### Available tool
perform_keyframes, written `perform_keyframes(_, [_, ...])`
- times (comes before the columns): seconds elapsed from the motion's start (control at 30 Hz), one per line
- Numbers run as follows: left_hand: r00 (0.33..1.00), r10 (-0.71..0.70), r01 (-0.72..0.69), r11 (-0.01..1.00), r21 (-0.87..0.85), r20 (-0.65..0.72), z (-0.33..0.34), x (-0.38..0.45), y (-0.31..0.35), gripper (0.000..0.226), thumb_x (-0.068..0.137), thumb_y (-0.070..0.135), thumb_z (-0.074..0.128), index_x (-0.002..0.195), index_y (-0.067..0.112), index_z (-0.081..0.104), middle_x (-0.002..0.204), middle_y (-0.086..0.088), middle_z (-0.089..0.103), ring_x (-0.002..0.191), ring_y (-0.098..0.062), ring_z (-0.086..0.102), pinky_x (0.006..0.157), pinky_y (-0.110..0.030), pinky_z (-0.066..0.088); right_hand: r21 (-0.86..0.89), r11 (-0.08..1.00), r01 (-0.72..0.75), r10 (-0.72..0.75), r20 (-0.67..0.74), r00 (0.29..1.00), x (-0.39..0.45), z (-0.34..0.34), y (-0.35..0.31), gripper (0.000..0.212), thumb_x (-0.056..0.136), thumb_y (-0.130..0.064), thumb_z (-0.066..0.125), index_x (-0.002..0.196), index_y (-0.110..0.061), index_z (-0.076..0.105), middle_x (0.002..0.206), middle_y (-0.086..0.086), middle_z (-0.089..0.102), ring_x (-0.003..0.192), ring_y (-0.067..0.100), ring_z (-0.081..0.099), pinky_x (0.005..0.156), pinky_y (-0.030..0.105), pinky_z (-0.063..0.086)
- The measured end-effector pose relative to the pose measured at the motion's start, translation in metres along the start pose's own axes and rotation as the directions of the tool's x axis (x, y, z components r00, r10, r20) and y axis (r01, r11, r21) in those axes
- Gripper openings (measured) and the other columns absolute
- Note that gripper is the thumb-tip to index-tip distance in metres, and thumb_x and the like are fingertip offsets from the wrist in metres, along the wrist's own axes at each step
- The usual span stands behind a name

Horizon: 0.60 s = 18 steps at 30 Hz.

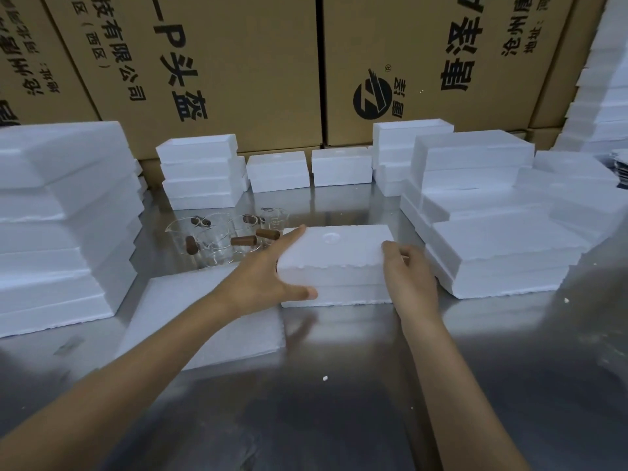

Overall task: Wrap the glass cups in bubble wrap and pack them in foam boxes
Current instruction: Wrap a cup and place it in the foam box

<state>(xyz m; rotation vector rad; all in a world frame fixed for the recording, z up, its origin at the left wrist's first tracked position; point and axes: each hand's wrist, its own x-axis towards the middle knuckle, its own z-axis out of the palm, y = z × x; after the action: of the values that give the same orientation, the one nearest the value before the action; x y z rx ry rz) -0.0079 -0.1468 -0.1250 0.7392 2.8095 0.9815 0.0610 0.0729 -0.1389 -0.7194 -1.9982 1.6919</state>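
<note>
On table (339, 419) | foam box (334, 256) flat, long axis left-right | both hands gripping ends

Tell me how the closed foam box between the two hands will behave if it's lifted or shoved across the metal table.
The foam box looks like rigid white polystyrene, so it should stay stiff and probably feel light. Its crumbly edges suggest it dents or sheds under hard fingers. On the shiny metal table it would likely slide easily; both the left hand and right hand steadying it seems wise.

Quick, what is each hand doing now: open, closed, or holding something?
Left hand: grip on the left end of the closed foam box.
Right hand: grip on its right end.
</note>
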Motion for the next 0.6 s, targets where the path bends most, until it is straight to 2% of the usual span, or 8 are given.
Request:
perform_keyframes(0.13, [0.995, 0.000, -0.005, 0.999, -0.053, -0.095, 0.004, -0.010, 0.008, 0.109, 0.059, 0.056, 0.088, 0.147, 0.058, 0.023, 0.134, 0.032, 0.033, 0.119, 0.001, 0.035, 0.095, -0.021, 0.034, 0.055, 0.998, 0.033, -0.029, -0.071, 0.997, -0.014, 0.003, -0.008, 0.026, 0.094, -0.047, 0.049, 0.100, -0.025, 0.061, 0.085, -0.017, 0.060, 0.079, 0.001, 0.054, 0.063, 0.022, 0.036])
perform_keyframes(0.23, [0.977, 0.050, -0.073, 0.992, -0.103, -0.207, -0.004, -0.016, 0.024, 0.111, 0.055, 0.056, 0.090, 0.146, 0.056, 0.025, 0.128, 0.051, 0.030, 0.109, 0.014, 0.038, 0.088, -0.007, 0.034, 0.191, 0.960, 0.207, -0.187, -0.118, 0.975, -0.027, -0.002, -0.024, 0.026, 0.090, -0.054, 0.055, 0.104, -0.035, 0.065, 0.105, -0.018, 0.066, 0.101, 0.004, 0.060, 0.080, 0.024, 0.046])
perform_keyframes(0.27, [0.967, 0.069, -0.102, 0.987, -0.123, -0.245, -0.007, -0.016, 0.032, 0.112, 0.054, 0.056, 0.090, 0.146, 0.056, 0.026, 0.129, 0.050, 0.033, 0.107, 0.014, 0.041, 0.086, -0.006, 0.034, 0.236, 0.936, 0.261, -0.234, -0.137, 0.963, -0.031, -0.006, -0.032, 0.021, 0.089, -0.054, 0.057, 0.103, -0.041, 0.065, 0.110, -0.019, 0.066, 0.106, 0.003, 0.059, 0.085, 0.024, 0.049])
perform_keyframes(0.33, [0.950, 0.103, -0.153, 0.977, -0.150, -0.296, -0.010, -0.014, 0.053, 0.113, 0.052, 0.059, 0.088, 0.146, 0.058, 0.025, 0.143, 0.034, 0.037, 0.119, 0.005, 0.040, 0.094, -0.017, 0.039, 0.280, 0.903, 0.327, -0.279, -0.198, 0.940, -0.034, -0.015, -0.045, 0.009, 0.089, -0.055, 0.059, 0.098, -0.053, 0.059, 0.111, -0.026, 0.059, 0.108, 0.000, 0.055, 0.089, 0.023, 0.047])
perform_keyframes(0.37, [0.945, 0.120, -0.173, 0.973, -0.153, -0.305, -0.009, -0.011, 0.065, 0.113, 0.052, 0.060, 0.088, 0.146, 0.058, 0.024, 0.147, 0.028, 0.036, 0.124, 0.001, 0.038, 0.098, -0.025, 0.039, 0.287, 0.897, 0.335, -0.276, -0.227, 0.934, -0.032, -0.021, -0.051, 0.008, 0.090, -0.056, 0.058, 0.097, -0.056, 0.054, 0.109, -0.030, 0.053, 0.107, -0.001, 0.052, 0.089, 0.022, 0.045])
perform_keyframes(0.43, [0.942, 0.147, -0.204, 0.965, -0.165, -0.303, -0.002, -0.003, 0.090, 0.113, 0.055, 0.057, 0.088, 0.147, 0.057, 0.023, 0.151, 0.024, 0.034, 0.127, -0.001, 0.034, 0.100, -0.030, 0.038, 0.284, 0.899, 0.333, -0.255, -0.277, 0.926, -0.023, -0.038, -0.059, 0.015, 0.091, -0.058, 0.055, 0.103, -0.055, 0.048, 0.111, -0.024, 0.047, 0.108, 0.001, 0.047, 0.088, 0.023, 0.039])
perform_keyframes(0.53, [0.938, 0.179, -0.251, 0.942, -0.224, -0.296, 0.015, 0.017, 0.129, 0.112, 0.057, 0.055, 0.090, 0.149, 0.053, 0.025, 0.146, 0.019, 0.037, 0.119, 0.004, 0.032, 0.094, -0.022, 0.032, 0.254, 0.903, 0.347, -0.247, -0.355, 0.901, 0.002, -0.078, -0.072, 0.034, 0.090, -0.057, 0.052, 0.120, -0.042, 0.051, 0.115, -0.019, 0.048, 0.111, 0.006, 0.045, 0.085, 0.024, 0.037])
perform_keyframes(0.6, [0.938, 0.197, -0.270, 0.931, -0.245, -0.285, 0.026, 0.039, 0.155, 0.113, 0.058, 0.054, 0.090, 0.151, 0.050, 0.025, 0.133, 0.017, 0.039, 0.109, 0.003, 0.036, 0.081, -0.011, 0.030, 0.203, 0.917, 0.343, -0.248, -0.385, 0.889, 0.026, -0.106, -0.082, 0.034, 0.090, -0.053, 0.049, 0.117, -0.034, 0.053, 0.109, -0.019, 0.055, 0.107, 0.009, 0.051, 0.084, 0.027, 0.040])
